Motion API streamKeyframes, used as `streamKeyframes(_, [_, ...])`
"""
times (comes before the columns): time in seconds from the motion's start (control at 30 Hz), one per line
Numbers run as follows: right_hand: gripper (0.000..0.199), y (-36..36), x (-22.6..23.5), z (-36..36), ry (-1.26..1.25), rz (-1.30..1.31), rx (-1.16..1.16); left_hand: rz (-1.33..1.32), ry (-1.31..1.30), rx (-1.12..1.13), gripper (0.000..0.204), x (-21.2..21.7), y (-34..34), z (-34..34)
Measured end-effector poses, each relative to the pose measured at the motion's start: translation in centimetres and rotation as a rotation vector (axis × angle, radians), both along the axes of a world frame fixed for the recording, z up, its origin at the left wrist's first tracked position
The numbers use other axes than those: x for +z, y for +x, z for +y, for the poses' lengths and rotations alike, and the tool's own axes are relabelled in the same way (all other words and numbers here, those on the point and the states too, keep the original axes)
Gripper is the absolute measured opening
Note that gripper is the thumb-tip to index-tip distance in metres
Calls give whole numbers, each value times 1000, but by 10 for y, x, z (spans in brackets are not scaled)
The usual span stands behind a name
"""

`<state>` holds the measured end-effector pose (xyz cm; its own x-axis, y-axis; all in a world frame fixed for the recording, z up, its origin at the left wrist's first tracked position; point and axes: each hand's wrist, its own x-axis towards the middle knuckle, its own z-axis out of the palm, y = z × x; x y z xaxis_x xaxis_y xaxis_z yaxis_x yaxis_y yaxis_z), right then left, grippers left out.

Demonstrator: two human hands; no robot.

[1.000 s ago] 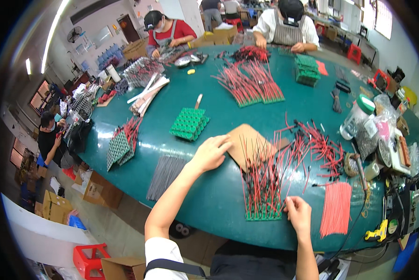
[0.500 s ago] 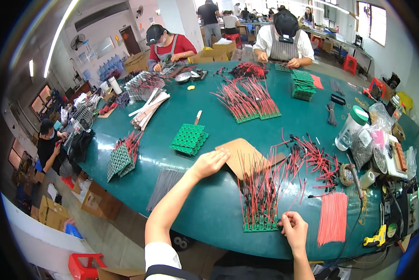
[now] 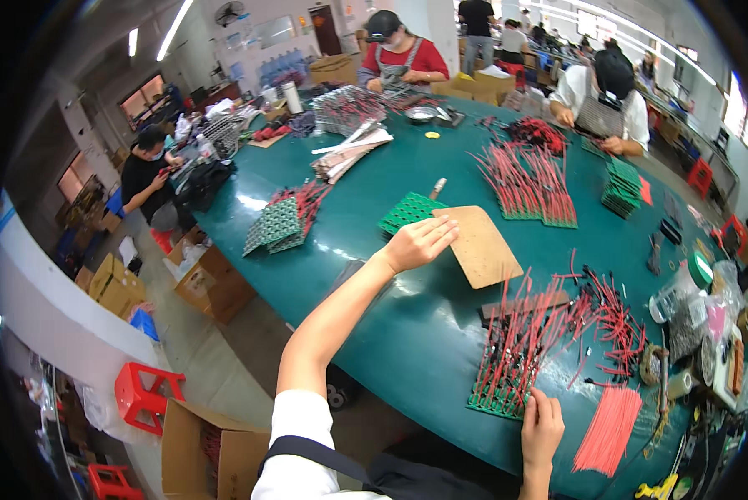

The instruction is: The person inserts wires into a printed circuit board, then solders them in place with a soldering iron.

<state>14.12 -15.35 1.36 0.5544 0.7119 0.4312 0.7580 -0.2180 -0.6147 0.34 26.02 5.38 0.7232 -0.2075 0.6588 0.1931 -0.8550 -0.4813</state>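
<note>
My left hand [image 3: 422, 242] pinches the edge of a flat tan board [image 3: 479, 250] with rounded corners, above the tabletop. Close to me lies a green circuit board panel [image 3: 499, 403] with many red and black wires [image 3: 516, 350] standing up from it. At its right corner my right hand [image 3: 543, 423] has its fingers closed on the panel's edge. A stack of green panels with round cutouts [image 3: 409, 210] is partly behind my left hand. To the right of my right hand lies a bundle of straight red wires [image 3: 607, 431].
Loose red wires [image 3: 620, 325] lie scattered beyond the panel. Wired panels [image 3: 531, 187], a wire-filled panel stack [image 3: 286, 221] and a clear jar with a green lid [image 3: 678, 287] stand around the green table [image 3: 374, 333]. Several co-workers sit across it. A cardboard box [image 3: 192, 458] is at lower left.
The view has swung left. My left hand has moved the tan board away from the upright wires and lifted it. My right hand stays at the panel's corner.
</note>
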Motion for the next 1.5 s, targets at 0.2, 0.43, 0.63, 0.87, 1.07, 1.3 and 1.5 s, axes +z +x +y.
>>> streamKeyframes(0.2, [17,10,4,-3,9,-21,-4,-39,81,112,27,33,-41,18])
streamKeyframes(0.43, [24,17,47,-37,204,-403,5,-313,106,317,31,95,-141,-42])
streamKeyframes(0.63, [24,12,34,-70,340,-406,175,-410,-38,174,28,107,-191,-160])
streamKeyframes(0.87, [27,4,14,-76,197,-126,197,-899,-22,909,7,148,-303,-144])
streamKeyframes(1.07, [44,-6,45,-75,101,-210,274,-519,-246,506,14,139,-222,-198])
streamKeyframes(1.3, [57,-7,65,-51,41,-199,493,209,-1107,-305,15,66,-95,-280])
streamKeyframes(1.5, [21,-2,55,-89,37,566,46,-83,-2071,-403,43,15,-66,-286])
